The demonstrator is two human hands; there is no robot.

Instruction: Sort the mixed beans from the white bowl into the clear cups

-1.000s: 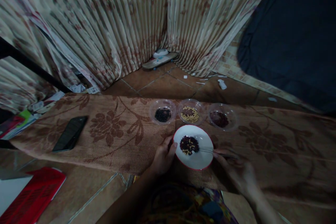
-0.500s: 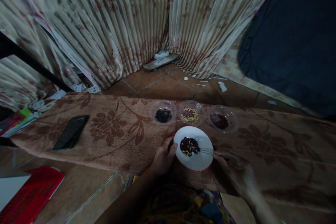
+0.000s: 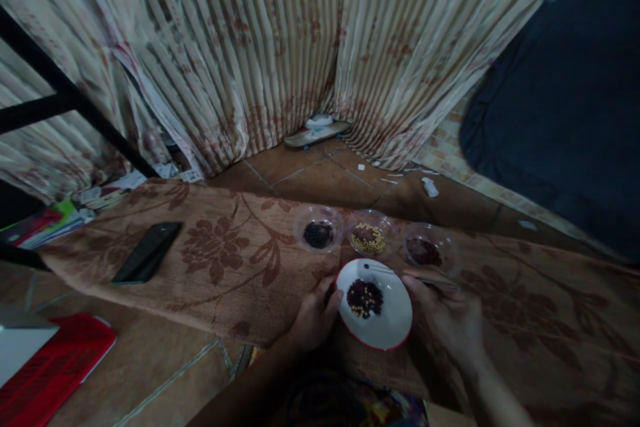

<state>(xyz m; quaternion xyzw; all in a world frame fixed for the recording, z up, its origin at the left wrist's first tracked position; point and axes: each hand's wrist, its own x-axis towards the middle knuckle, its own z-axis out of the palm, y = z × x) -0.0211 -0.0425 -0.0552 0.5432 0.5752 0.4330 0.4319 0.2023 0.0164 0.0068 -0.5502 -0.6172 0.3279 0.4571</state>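
My left hand (image 3: 316, 315) grips the left rim of a white bowl (image 3: 387, 327) with a red edge, thumb over the rim. The bowl is tilted and holds a mixed pile of dark red, black and yellow beans (image 3: 365, 298). My right hand (image 3: 453, 320) is closed on thin metal tweezers (image 3: 385, 269), which reach over the bowl's far side. At their tips is a single black bean (image 3: 367, 266); whether they pinch it I cannot tell. Behind the bowl stand three clear plastic cups with black beans (image 3: 319, 234), yellow beans (image 3: 369, 238) and dark red beans (image 3: 424, 251).
A brown flowered cloth (image 3: 260, 300) covers the long, narrow table. A black phone (image 3: 147, 252) lies on its left part. Papers (image 3: 115, 187) are at the far left, a red item (image 3: 60, 367) at lower left. A skateboard (image 3: 317, 133) rests on the floor by striped curtains (image 3: 280, 33).
The tweezers have risen from the bean pile toward the bowl's far rim, with a black bean now at their tips. The bowl looks more tilted. The whole view has shifted slightly.
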